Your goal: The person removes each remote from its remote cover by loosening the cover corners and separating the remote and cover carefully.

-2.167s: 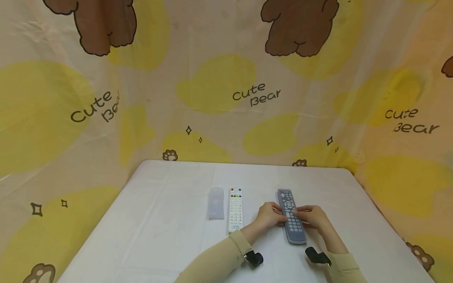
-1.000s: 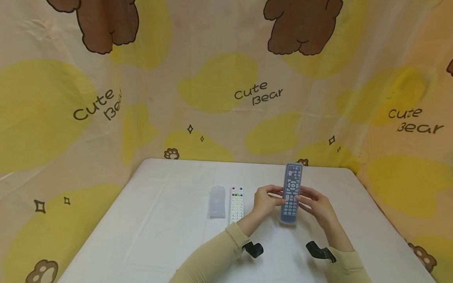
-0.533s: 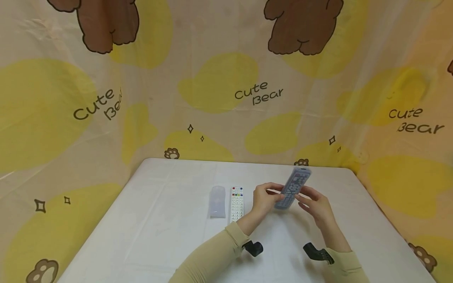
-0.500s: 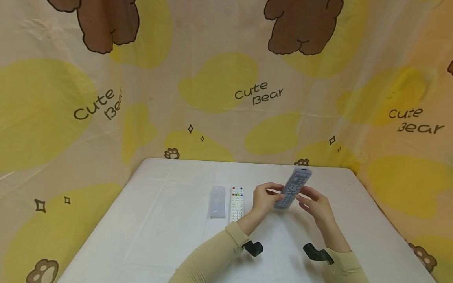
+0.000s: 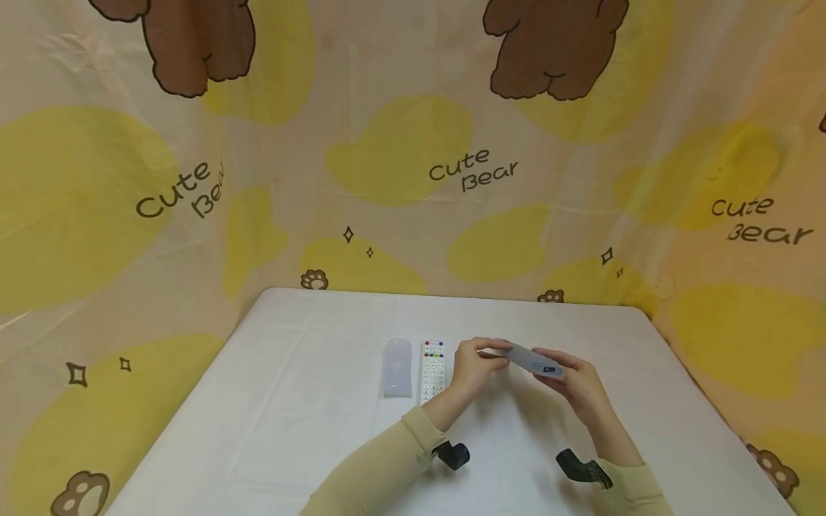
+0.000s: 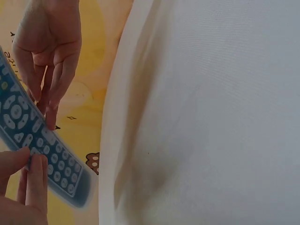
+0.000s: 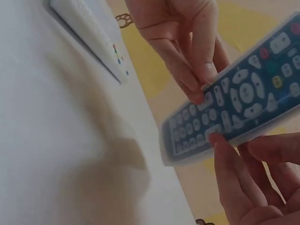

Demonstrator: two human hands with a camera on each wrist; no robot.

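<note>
A dark blue-grey remote control [image 5: 530,360] in a translucent cover is held above the table, tilted so the head view sees mostly its end and edge. My left hand [image 5: 474,369] pinches it between thumb and fingers on one side. On the opposite side my right hand [image 5: 578,383] grips it too. The left wrist view shows the button face of the remote [image 6: 49,157] between both hands. White and coloured buttons show on the remote [image 7: 246,93] in the right wrist view. Left of the hands lie a white remote control [image 5: 433,369] and an empty translucent sleeve [image 5: 396,369].
Everything lies on a white-covered table [image 5: 310,401]. A patterned cloth [image 5: 400,158] with bears and yellow patches hangs around the back and sides. Black wrist mounts [image 5: 452,455] sit at the cuffs.
The dark remote was lifted off the table by both hands, tipped to the right, then turned until its face left the head view. The white remote and sleeve have stayed put.
</note>
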